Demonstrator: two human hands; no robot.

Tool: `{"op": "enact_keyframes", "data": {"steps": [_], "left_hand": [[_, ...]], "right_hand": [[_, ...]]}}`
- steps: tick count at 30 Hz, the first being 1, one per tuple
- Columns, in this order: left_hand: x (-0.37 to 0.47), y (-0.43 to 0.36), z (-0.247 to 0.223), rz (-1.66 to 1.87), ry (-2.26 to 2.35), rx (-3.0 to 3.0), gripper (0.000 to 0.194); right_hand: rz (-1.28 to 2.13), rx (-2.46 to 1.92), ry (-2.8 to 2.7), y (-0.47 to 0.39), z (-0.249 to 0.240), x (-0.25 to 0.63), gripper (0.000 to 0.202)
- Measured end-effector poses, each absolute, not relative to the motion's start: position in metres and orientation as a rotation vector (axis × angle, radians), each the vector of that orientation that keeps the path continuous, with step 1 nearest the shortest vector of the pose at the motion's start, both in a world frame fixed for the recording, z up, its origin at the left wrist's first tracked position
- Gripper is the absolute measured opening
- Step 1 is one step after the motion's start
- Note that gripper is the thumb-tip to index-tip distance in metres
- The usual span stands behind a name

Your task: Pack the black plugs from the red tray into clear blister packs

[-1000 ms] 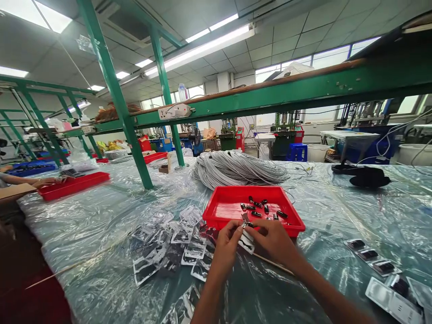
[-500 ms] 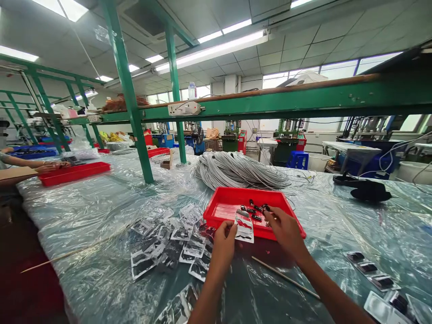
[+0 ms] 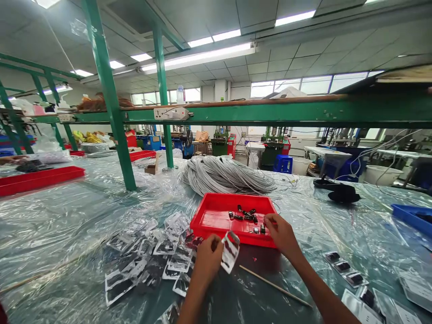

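Note:
My left hand (image 3: 208, 258) pinches a small clear pouch with white edging (image 3: 230, 254) in front of the red tray (image 3: 211, 228). The pouch is tilted and its upper end bulges apart. Over the tray's right end is my right hand (image 3: 282, 235), its fingers loosely bent and slightly apart, with nothing visible between them. Just below those fingertips lies a small shiny black piece (image 3: 262, 229). More small black pieces (image 3: 248, 216) are scattered on the tray floor. Left of my left hand spreads a pile of flat pouches (image 3: 151, 254) with dark contents.
A thin wooden stick (image 3: 275, 285) lies before the tray. Packed pouches (image 3: 344, 267) lie at right, with a blue tray (image 3: 413, 220) beyond. Behind stand a grey cable coil (image 3: 226, 175) and a green post (image 3: 114, 135). Another red tray (image 3: 40, 179) is at far left.
My left hand has drawn the pouch down and away from the tray, tilting it. My right hand no longer visibly pinches a black piece. The view has shifted, bringing the blue tray in at right.

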State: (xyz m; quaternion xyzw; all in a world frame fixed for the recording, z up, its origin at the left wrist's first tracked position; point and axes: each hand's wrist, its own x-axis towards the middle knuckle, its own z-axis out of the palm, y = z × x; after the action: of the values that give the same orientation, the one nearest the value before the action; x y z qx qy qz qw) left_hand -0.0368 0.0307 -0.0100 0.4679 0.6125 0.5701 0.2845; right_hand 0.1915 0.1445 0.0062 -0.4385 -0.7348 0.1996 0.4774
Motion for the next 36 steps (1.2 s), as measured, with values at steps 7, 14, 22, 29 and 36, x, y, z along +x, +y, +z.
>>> {"op": "enact_keyframes", "data": {"steps": [7, 14, 22, 29, 36], "left_hand": [[-0.023, 0.028, -0.018, 0.796, 2.068, 1.761, 0.016], [-0.024, 0.022, -0.012, 0.432, 2.175, 1.873, 0.03], [-0.023, 0.031, -0.03, 0.516, 2.34, 1.934, 0.035], [-0.02, 0.032, -0.036, 0.626, 2.338, 1.971, 0.028], [-0.019, 0.035, -0.059, 1.02, 2.324, 2.198, 0.018]], "right_hand": [[0.38, -1.194, -1.97, 0.181, 0.037, 0.182, 0.035], [0.325, -1.376, -2.479, 0.229, 0.017, 0.142, 0.013], [0.308, -1.562, -2.614, 0.237, 0.005, 0.146, 0.01], [0.709, -1.51, -2.439, 0.228, 0.016, 0.154, 0.01], [1.264, -1.223, -2.21, 0.206, 0.039, 0.165, 0.03]]}}
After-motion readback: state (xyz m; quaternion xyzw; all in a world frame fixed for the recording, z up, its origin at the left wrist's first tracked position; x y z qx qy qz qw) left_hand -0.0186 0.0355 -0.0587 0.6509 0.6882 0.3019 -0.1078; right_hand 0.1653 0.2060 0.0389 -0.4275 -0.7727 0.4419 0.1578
